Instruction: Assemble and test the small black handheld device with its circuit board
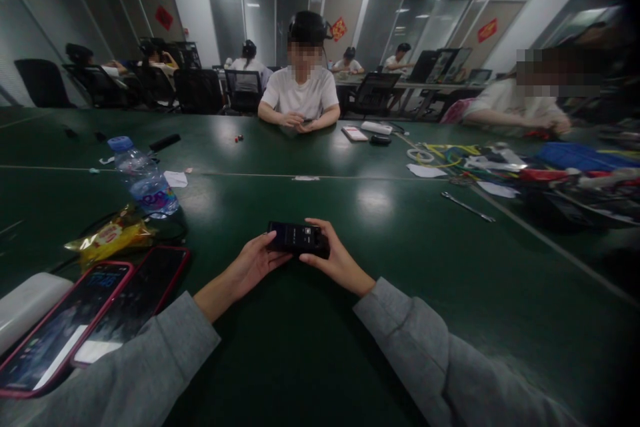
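Between my two hands is a small black handheld device (293, 238) with a lit screen, turned sideways just above the green table. My left hand (253, 259) grips its left end, thumb on the top edge and fingers beneath. Around its right end my right hand (337, 260) is closed, thumb along the near edge and index finger over the far corner. The exact kind of device is too small and dark to tell. To the left of my left arm lie two phones with red cases, a nearer-left phone (65, 327) with a lit screen and a dark phone (145, 293) overlapping it.
A tilted plastic water bottle (145, 177), a yellow snack packet (113, 237) and a white box-like object (30, 303) are at left. A wrench (467, 206) lies at right near tangled cables (465, 157). A person (300, 93) sits opposite, another person (520, 103) at right.
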`<state>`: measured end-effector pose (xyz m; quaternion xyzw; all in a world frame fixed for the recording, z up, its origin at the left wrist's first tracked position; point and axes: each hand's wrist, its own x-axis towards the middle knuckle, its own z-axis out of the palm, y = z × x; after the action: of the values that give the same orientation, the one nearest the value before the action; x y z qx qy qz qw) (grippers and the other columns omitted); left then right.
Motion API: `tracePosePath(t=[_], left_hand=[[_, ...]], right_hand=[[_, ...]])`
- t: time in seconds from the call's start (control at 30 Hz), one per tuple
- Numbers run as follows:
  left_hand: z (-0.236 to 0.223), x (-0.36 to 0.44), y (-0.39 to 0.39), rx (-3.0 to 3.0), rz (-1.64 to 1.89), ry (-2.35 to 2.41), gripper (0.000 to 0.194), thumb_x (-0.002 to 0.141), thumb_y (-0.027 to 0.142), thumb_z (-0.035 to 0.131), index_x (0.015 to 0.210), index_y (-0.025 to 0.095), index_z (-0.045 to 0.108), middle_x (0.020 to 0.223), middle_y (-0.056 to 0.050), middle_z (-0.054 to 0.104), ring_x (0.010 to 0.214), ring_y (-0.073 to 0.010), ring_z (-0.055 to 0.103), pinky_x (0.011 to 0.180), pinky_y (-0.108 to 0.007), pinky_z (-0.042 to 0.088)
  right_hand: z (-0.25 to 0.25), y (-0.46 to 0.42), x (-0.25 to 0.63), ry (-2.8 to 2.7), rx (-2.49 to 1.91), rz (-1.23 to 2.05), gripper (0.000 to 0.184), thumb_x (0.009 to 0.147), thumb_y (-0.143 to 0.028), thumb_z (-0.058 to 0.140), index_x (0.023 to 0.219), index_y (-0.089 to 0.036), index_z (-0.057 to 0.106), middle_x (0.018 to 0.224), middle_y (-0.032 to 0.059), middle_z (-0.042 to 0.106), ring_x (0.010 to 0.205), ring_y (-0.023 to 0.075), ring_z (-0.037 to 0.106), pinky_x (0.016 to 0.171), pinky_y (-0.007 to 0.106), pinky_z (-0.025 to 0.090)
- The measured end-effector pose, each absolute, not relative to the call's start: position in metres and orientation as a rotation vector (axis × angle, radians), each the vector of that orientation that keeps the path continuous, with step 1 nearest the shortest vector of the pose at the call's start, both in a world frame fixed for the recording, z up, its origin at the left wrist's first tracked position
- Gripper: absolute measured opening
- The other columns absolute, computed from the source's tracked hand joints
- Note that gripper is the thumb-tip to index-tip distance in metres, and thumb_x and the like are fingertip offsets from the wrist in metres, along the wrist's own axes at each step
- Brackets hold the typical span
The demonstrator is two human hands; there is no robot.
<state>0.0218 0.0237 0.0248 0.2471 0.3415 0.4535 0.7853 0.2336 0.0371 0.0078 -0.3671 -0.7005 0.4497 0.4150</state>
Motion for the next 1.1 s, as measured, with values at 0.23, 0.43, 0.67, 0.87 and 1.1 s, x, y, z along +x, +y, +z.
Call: tracePosePath(t=[0.23, 0.43, 0.67, 0.87, 1.1], left_hand=[[0.021, 0.021, 0.025, 0.513, 0.991, 0.689, 0.043, 0.088, 0.026, 0.059, 0.127, 0.009, 0.051, 0.119, -0.017, 0.064, 0.111, -0.026, 0.062, 0.106, -0.04, 0.04], [0.019, 0.02, 0.026, 0.526, 1.0, 0.699, 0.044, 0.087, 0.026, 0.061, 0.127, 0.009, 0.05, 0.123, -0.019, 0.061, 0.114, -0.027, 0.06, 0.107, -0.04, 0.04], [0.018, 0.021, 0.027, 0.534, 1.015, 0.737, 0.047, 0.085, 0.024, 0.065, 0.126, 0.008, 0.049, 0.125, -0.02, 0.059, 0.119, -0.0273, 0.057, 0.108, -0.038, 0.04], [0.021, 0.024, 0.027, 0.567, 1.053, 0.823, 0.05, 0.082, 0.027, 0.068, 0.125, 0.006, 0.05, 0.123, -0.023, 0.06, 0.115, -0.0283, 0.059, 0.107, -0.04, 0.042], [0.018, 0.023, 0.029, 0.589, 1.032, 0.827, 0.043, 0.084, 0.03, 0.066, 0.12, 0.009, 0.056, 0.118, -0.018, 0.064, 0.11, -0.0249, 0.062, 0.106, -0.039, 0.042]], right_hand=[[0.009, 0.04, 0.237, -1.607, -1.013, 1.263, 0.045, 0.089, -0.05, 0.051, 0.128, -0.028, 0.043, 0.116, 0.0056, 0.057, 0.11, 0.0204, 0.056, 0.1, 0.042, 0.044], [0.012, 0.043, 0.24, -1.428, -1.024, 1.403, 0.039, 0.086, -0.046, 0.058, 0.119, -0.026, 0.054, 0.11, 0.0052, 0.063, 0.098, 0.0197, 0.061, 0.086, 0.038, 0.051], [0.011, 0.047, 0.243, -1.36, -0.972, 1.483, 0.04, 0.084, -0.044, 0.062, 0.118, -0.024, 0.056, 0.113, 0.0066, 0.064, 0.1, 0.0198, 0.062, 0.088, 0.038, 0.052], [0.009, 0.048, 0.245, -1.306, -0.938, 1.501, 0.036, 0.083, -0.043, 0.063, 0.113, -0.024, 0.06, 0.111, 0.0061, 0.064, 0.1, 0.0198, 0.062, 0.09, 0.038, 0.051], [0.011, 0.049, 0.243, -1.251, -0.928, 1.526, 0.035, 0.082, -0.041, 0.065, 0.112, -0.023, 0.061, 0.109, 0.0053, 0.064, 0.098, 0.0179, 0.06, 0.087, 0.034, 0.048]])
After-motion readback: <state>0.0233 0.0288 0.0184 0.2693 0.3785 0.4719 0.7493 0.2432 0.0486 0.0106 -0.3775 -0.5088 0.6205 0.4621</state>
